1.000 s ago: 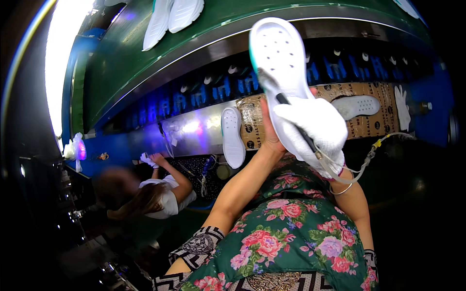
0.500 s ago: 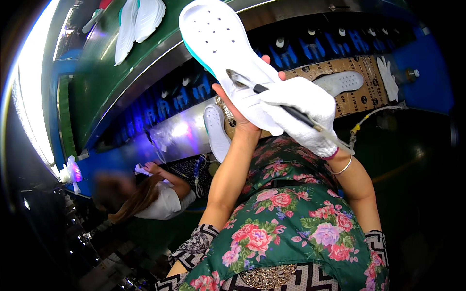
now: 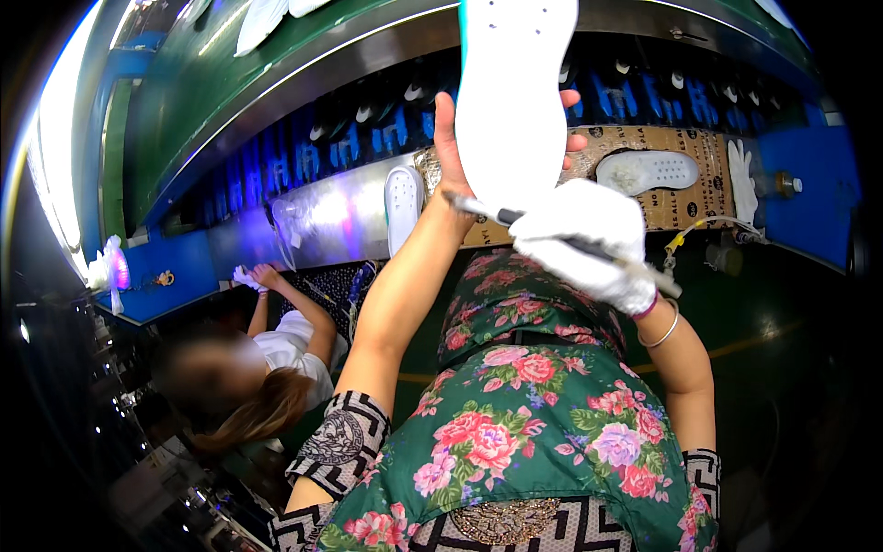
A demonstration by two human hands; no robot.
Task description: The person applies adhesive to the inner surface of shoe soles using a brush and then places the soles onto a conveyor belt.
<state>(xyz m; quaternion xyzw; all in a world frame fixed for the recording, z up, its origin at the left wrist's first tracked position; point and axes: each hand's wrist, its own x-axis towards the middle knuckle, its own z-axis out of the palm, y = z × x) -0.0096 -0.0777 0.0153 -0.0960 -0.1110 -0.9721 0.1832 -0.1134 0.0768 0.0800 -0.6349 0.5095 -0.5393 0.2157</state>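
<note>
A white shoe sole with a teal edge and small holes at its far end stands out in front of me, its upper part cut off by the frame. My bare left hand grips it from beneath, thumb along the left edge and fingertips showing on the right. In my white-gloved right hand is a dark-handled brush, held like a pen. Its bristles point left, by the sole's near end and in front of my left wrist; contact cannot be made out.
Another sole lies on the metal bench at left. On the cardboard at right rest a sole and a white glove. Beyond runs a green conveyor. A co-worker sits lower left. A thin hose hangs at right.
The sole has swung more upright and moved right and up. The brush has come off its middle to the near end. My right hand has dropped slightly.
</note>
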